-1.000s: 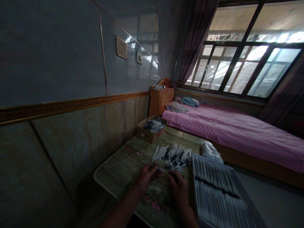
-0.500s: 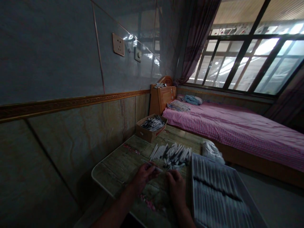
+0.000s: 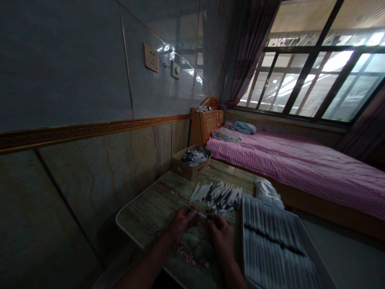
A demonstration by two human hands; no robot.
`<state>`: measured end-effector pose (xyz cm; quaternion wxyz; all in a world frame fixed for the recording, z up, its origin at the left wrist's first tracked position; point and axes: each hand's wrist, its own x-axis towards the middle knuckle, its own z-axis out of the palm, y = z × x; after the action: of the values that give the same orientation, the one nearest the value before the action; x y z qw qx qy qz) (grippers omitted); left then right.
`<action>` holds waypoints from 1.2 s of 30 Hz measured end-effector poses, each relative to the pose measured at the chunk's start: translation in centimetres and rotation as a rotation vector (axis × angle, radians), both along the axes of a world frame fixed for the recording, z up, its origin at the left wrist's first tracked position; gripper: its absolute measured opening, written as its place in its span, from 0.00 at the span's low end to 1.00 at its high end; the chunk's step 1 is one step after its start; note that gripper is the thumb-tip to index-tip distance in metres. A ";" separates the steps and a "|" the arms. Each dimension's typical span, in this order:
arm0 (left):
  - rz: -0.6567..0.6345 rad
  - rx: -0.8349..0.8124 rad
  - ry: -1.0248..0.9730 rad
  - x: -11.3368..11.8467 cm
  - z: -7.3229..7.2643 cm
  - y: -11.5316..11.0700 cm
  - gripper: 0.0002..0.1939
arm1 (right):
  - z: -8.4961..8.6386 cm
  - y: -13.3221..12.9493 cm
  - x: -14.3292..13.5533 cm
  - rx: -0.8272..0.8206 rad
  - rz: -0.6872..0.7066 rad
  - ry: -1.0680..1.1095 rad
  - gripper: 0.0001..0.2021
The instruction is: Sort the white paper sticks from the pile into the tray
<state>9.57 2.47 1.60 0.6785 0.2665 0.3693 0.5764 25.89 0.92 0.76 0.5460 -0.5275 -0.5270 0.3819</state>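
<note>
Over the table [image 3: 141,212], my left hand [image 3: 183,221] is closed on a thin white stick [image 3: 201,214], which points to the right. The fingertips of my right hand [image 3: 219,228] are pinched at the stick's right end. Just beyond the hands lies a pile of white and dark pen-like pieces [image 3: 224,196], with a row of white tubes [image 3: 201,192] at its left. To the right, a tray [image 3: 244,241] holds rows of thin clear sticks [image 3: 276,257] with a dark band across them.
A cardboard box [image 3: 187,171] full of similar pieces stands at the table's far end by the wall. A crumpled clear plastic bag [image 3: 268,192] lies behind the tray. Beyond are a bed [image 3: 285,156] with pink covers and a window.
My right hand has moved slightly left, and its fingertips now meet the right end of the stick in my left hand. The left hand has barely moved.
</note>
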 end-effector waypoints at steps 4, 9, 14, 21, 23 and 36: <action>0.016 -0.002 -0.008 0.0 0.0 0.0 0.16 | 0.4 -0.1 -0.2 0.019 -0.032 -0.007 0.13; 0.016 0.002 -0.011 0.0 0.2 -0.1 0.17 | 0.5 -0.1 -0.3 0.036 -0.058 0.007 0.12; 0.018 0.006 -0.014 0.1 0.0 -0.1 0.16 | 0.6 -0.2 -0.3 -0.009 -0.062 -0.016 0.14; 0.024 0.017 0.016 0.1 -0.2 0.0 0.22 | 1.0 -0.4 -0.4 -0.024 -0.033 -0.018 0.15; 0.020 0.027 0.034 0.1 0.1 -0.1 0.23 | 1.0 -0.3 -0.4 -0.021 -0.042 -0.015 0.14; 0.062 0.013 0.082 0.2 -0.2 0.0 0.28 | 0.2 -0.2 -0.4 0.022 -0.042 -0.121 0.12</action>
<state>9.77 2.43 1.44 0.6429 0.2829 0.4009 0.5881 25.48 0.67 0.98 0.5271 -0.5544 -0.5520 0.3319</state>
